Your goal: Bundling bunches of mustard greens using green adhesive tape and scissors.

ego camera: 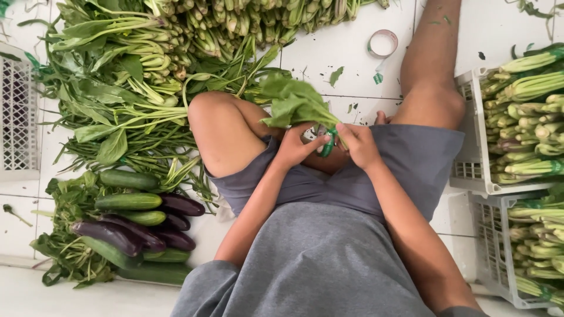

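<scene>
Stems of the leafy bunch (pixel 294 103), held over the lap, are clenched by both hands, left hand (pixel 295 147) and right hand (pixel 358 145), around green tape (pixel 328 144); a loose grip could let leaves slide out onto the floor (pixel 346 53).

Cucumbers (pixel 128 201) and aubergines (pixel 111 233) on floor left; white crates (pixel 470 170) of bundled greens right; tape roll (pixel 383 43) ahead.

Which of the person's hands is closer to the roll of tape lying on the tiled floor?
Right. The right hand is below the tape roll, only slightly to its left; the left hand, holding the leafy bunch, sits farther left.
</scene>
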